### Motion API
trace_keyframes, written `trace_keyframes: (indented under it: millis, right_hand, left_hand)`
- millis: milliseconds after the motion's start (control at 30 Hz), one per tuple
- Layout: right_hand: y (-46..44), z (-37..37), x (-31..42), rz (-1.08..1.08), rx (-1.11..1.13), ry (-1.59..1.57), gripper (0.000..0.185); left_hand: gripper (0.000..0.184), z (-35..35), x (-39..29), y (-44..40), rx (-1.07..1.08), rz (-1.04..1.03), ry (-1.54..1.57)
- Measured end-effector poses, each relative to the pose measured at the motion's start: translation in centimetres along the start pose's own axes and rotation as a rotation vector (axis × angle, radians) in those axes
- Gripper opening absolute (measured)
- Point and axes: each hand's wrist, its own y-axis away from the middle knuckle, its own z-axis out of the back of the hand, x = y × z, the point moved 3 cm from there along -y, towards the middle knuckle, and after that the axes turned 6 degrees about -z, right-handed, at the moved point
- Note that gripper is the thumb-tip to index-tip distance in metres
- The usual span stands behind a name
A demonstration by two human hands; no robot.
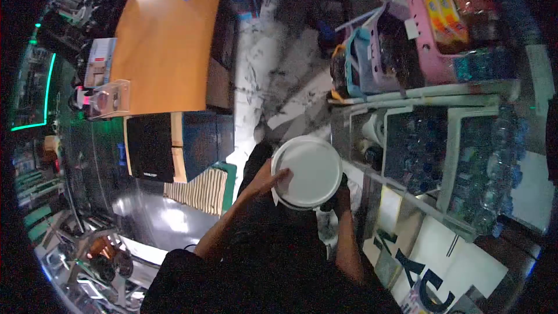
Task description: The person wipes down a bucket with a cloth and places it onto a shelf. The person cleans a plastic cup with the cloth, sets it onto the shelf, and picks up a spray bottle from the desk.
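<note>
A round, pale tub or lidded container (311,171) is held in front of my body, its flat round top facing up. My left hand (269,178) grips its left edge, with the thumb lying over the top. At the lower right edge is my right hand (342,195), dark and partly hidden by the container; its fingers cannot be made out clearly.
An orange-brown counter (165,52) stands at the left, with a clear box (113,99) on its near corner. On the right, a shelf holds a pink basket (427,52) and many bottles (485,168). Grey-white floor (279,64) runs ahead.
</note>
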Motion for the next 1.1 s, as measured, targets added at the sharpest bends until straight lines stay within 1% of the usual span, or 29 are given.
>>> trace_keyframes:
  millis: [67,100,167,233,267,333,367,400,467,500,567,600,700,800,833,867,933,967,1033,1067,1100]
  right_hand:
    - [-1.5,1.3,-0.9,0.003,-0.049,-0.052,0.022]
    - [-2.5,2.1,-1.4,0.007,-0.079,-0.082,0.023]
    - [-4.7,4.1,-3.1,0.057,-0.215,-0.163,0.024]
    - [-7.0,5.2,-4.0,0.033,-0.243,-0.156,0.026]
    - [-8.1,5.8,-4.5,0.021,-0.257,-0.153,0.029]
    - [-13.7,10.2,-7.5,-0.1,-0.305,-0.219,0.047]
    - [-14.8,8.4,-6.9,-0.016,-0.304,-0.163,0.049]
    - [-15.3,5.5,-5.7,-0.042,-0.237,-0.149,0.05]
    - [-20.9,7.5,-6.8,-0.043,-0.232,-0.09,0.052]
    - [-22.9,8.3,-6.9,-0.123,-0.183,-0.114,0.054]
    - [-26.5,10.1,-6.9,-0.291,-0.08,-0.167,0.057]
    - [-27.9,10.8,-6.9,-0.279,-0.116,-0.16,0.059]
    - [-29.1,10.3,-6.0,-0.186,-0.217,-0.137,0.061]
    - [-31.5,11.9,-6.5,-0.248,-0.114,-0.226,0.057]
    - [-31.5,11.0,-6.1,-0.209,-0.189,-0.204,0.055]
    - [-32.6,11.6,-6.6,-0.234,-0.116,-0.279,0.058]
    - [-34.8,13.6,-7.6,-0.281,0.025,-0.428,0.066]
    - [-35.3,14.3,-7.8,-0.28,0.014,-0.483,0.063]
    - [-35.9,14.0,-8.0,-0.274,-0.006,-0.596,0.058]
    - [-36.2,14.0,-7.9,-0.23,-0.017,-0.568,0.057]
    - [-36.2,14.1,-7.8,-0.186,-0.035,-0.54,0.056]
  left_hand:
    - [0.074,-0.9,7.0,-3.2,-0.049,0.082,-0.101]
    - [0.075,-1.6,8.7,-4.9,-0.035,0.075,-0.035]
    - [0.075,-2.7,11.5,-8.5,-0.102,-0.039,-0.075]
    - [0.074,-4.2,14.0,-12.1,-0.171,-0.127,-0.175]
    - [0.073,-5.2,15.2,-13.9,-0.205,-0.16,-0.256]
    - [0.071,-6.7,16.9,-17.4,-0.167,-0.129,-0.325]
    - [0.071,-7.2,16.2,-19.1,-0.097,-0.07,-0.309]
    - [0.07,-8.1,16.7,-20.8,-0.024,-0.012,-0.289]
    - [0.072,-10.5,20.9,-23.7,-0.111,-0.101,-0.424]
    - [0.073,-11.5,22.6,-25.1,-0.157,-0.151,-0.492]
    - [0.078,-12.7,24.8,-28.1,-0.104,-0.194,-0.583]
    - [0.08,-13.1,25.7,-29.7,-0.079,-0.217,-0.629]
    - [0.085,-14.1,28.3,-33.4,0.115,-0.047,-0.525]
    - [0.087,-15.0,29.3,-36.2,0.169,-0.174,-0.482]
    - [0.085,-15.4,29.4,-36.6,0.155,-0.159,-0.518]
    - [0.084,-15.8,29.4,-37.1,0.142,-0.143,-0.554]
    - [0.085,-16.4,28.6,-37.4,0.18,0.0,-0.676]
    - [0.086,-17.4,30.6,-38.0,0.15,-0.081,-0.737]
    - [0.086,-18.0,30.6,-38.9,0.243,-0.044,-0.715]
    - [0.086,-18.5,30.6,-39.5,0.288,-0.03,-0.701]
    - [0.087,-19.3,31.5,-40.2,0.291,-0.038,-0.652]
